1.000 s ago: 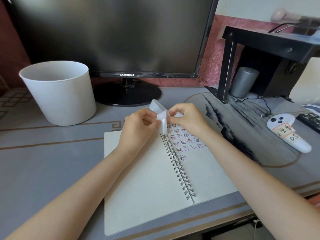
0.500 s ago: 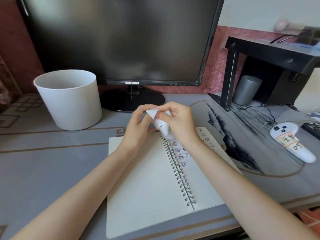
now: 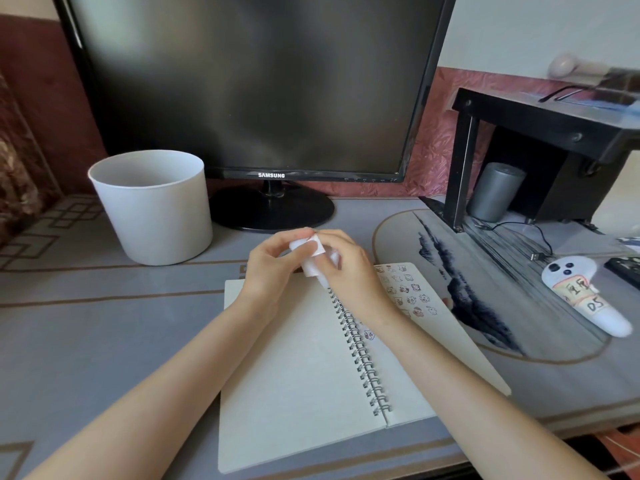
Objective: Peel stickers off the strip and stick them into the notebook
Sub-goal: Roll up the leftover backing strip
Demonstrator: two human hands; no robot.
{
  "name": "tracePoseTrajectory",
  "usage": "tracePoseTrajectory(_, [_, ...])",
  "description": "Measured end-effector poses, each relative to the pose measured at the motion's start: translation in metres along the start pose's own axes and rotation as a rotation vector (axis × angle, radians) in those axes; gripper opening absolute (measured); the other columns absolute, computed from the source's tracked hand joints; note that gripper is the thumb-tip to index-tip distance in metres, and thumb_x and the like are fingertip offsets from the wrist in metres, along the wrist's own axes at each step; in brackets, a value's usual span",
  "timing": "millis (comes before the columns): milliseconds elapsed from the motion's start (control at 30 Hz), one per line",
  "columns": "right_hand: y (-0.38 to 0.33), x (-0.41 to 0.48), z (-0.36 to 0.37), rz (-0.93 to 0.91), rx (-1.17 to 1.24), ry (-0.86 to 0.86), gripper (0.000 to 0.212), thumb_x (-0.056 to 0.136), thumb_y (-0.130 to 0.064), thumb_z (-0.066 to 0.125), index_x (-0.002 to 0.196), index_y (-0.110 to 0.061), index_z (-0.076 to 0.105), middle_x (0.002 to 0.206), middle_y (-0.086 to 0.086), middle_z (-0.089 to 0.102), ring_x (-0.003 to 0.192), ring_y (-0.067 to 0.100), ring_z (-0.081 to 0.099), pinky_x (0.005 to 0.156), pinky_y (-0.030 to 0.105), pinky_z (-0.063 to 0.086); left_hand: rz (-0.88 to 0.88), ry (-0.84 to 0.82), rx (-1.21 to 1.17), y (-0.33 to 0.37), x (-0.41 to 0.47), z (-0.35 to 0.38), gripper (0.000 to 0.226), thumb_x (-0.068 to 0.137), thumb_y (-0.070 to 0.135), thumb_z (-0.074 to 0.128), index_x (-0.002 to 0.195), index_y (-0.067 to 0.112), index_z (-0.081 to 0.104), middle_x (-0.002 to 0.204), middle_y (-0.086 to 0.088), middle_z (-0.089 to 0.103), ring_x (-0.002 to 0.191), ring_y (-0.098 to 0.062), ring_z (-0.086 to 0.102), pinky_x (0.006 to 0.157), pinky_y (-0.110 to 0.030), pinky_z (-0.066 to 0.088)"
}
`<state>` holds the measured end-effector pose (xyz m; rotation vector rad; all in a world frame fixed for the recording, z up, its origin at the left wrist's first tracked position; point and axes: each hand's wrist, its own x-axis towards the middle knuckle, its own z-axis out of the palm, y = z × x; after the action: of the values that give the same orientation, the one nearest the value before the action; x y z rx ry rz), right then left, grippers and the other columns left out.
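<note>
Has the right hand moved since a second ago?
Yes. Against the notebook's spiral binding, the right hand has shifted left toward the left hand, so the sticker strip is bunched between them.

The notebook (image 3: pixel 294 368) lies open on the table (image 3: pixel 104 341). Behind it stands the monitor (image 3: pixel 249 88) — a pot (image 3: pixel 152 209) to its left, a shelf (image 3: pixel 540 116) to its right. Over the notebook's far edge, left hand (image 3: pixel 273 271) and right hand (image 3: pixel 349 268) hold the strip (image 3: pixel 313 258).
</note>
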<state>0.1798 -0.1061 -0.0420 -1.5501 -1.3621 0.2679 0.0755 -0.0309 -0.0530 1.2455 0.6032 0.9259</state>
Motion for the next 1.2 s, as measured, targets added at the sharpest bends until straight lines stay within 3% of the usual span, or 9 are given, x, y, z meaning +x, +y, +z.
tracePoseTrajectory(100, [-0.003,-0.001,-0.008,0.146,0.201,-0.053,0.032,0.090,0.000,0.051,0.119,-0.012,0.060,0.120,0.004,0.062,0.108,0.010,0.061,0.093,0.021,0.045,0.020,0.084,0.043,0.001,0.001,-0.002,0.012,0.083,0.007,0.070,0.094,0.011,0.070,0.085,-0.008,0.069,0.076,-0.017,0.063,0.065,-0.018,0.050])
tracePoseTrajectory(200, [-0.005,0.000,-0.021,0.112,0.271,-0.068,0.035,0.090,0.001,0.056,0.123,-0.012,0.057,0.134,0.002,0.054,0.116,0.005,0.055,0.099,0.018,0.043,0.049,0.100,0.100,0.001,0.000,-0.001,0.009,0.083,0.007,0.070,0.089,0.014,0.071,0.081,-0.002,0.069,0.067,-0.007,0.061,0.059,-0.012,0.046])
tracePoseTrajectory(333, [0.002,0.002,-0.042,0.094,-0.060,-0.252,0.059,0.080,-0.033,0.072,0.134,-0.034,0.049,0.143,-0.020,0.038,0.134,0.000,0.028,0.109,0.024,0.026,0.162,0.071,0.286,-0.001,0.003,-0.005,0.019,0.082,-0.001,0.068,0.084,0.017,0.068,0.084,0.006,0.069,0.066,0.002,0.060,0.063,-0.014,0.048])
tracePoseTrajectory(433, [0.011,0.000,-0.048,0.114,-0.233,-0.349,0.066,0.074,-0.026,0.079,0.134,-0.031,0.050,0.128,-0.011,0.049,0.117,0.005,0.034,0.102,0.021,0.028,0.222,0.047,0.458,-0.006,0.007,-0.010,0.026,0.079,0.001,0.071,0.094,0.020,0.062,0.089,0.004,0.067,0.076,-0.007,0.061,0.073,-0.019,0.048])
tracePoseTrajectory(567, [0.014,0.004,-0.035,0.128,-0.096,-0.244,0.037,0.076,-0.009,0.076,0.111,-0.018,0.070,0.095,-0.006,0.056,0.080,0.007,0.055,0.078,0.024,0.047,0.204,0.109,0.590,-0.009,0.008,-0.007,0.044,0.081,0.016,0.074,0.120,0.017,0.055,0.089,-0.006,0.066,0.079,-0.016,0.060,0.069,-0.011,0.043])
tracePoseTrajectory(700, [0.009,0.008,-0.032,0.166,-0.059,-0.277,0.040,0.083,0.000,0.062,0.117,-0.020,0.067,0.107,-0.006,0.060,0.087,0.014,0.063,0.085,0.036,0.050,0.186,0.068,0.652,-0.006,0.007,-0.010,0.030,0.084,0.020,0.071,0.113,0.018,0.065,0.097,-0.001,0.071,0.087,-0.014,0.064,0.074,-0.018,0.046])
tracePoseTrajectory(867, [0.009,0.007,-0.038,0.303,0.067,-0.313,0.030,0.095,-0.023,0.052,0.121,-0.016,0.065,0.124,-0.006,0.061,0.115,0.008,0.057,0.106,0.032,0.040,0.179,0.020,0.526,-0.002,0.003,-0.010,0.017,0.083,0.016,0.071,0.090,0.031,0.068,0.088,0.015,0.069,0.078,0.000,0.063,0.074,-0.015,0.047])
tracePoseTrajectory(1033, [0.011,0.007,-0.021,0.206,0.144,-0.192,0.038,0.082,0.005,0.065,0.119,-0.005,0.063,0.119,0.004,0.061,0.104,0.013,0.064,0.094,0.019,0.048,0.111,-0.033,0.351,0.002,-0.001,-0.003,0.015,0.087,0.018,0.067,0.102,0.015,0.070,0.091,0.004,0.071,0.070,0.009,0.060,0.067,-0.006,0.045])
tracePoseTrajectory(1200, [0.008,0.013,-0.014,0.212,0.231,0.065,0.036,0.070,0.005,0.077,0.101,-0.009,0.065,0.107,0.008,0.062,0.086,0.019,0.067,0.082,0.023,0.054,0.159,-0.023,0.393,-0.001,0.001,-0.003,0.017,0.088,0.022,0.066,0.105,0.020,0.067,0.090,0.012,0.068,0.069,0.009,0.057,0.070,-0.011,0.044])
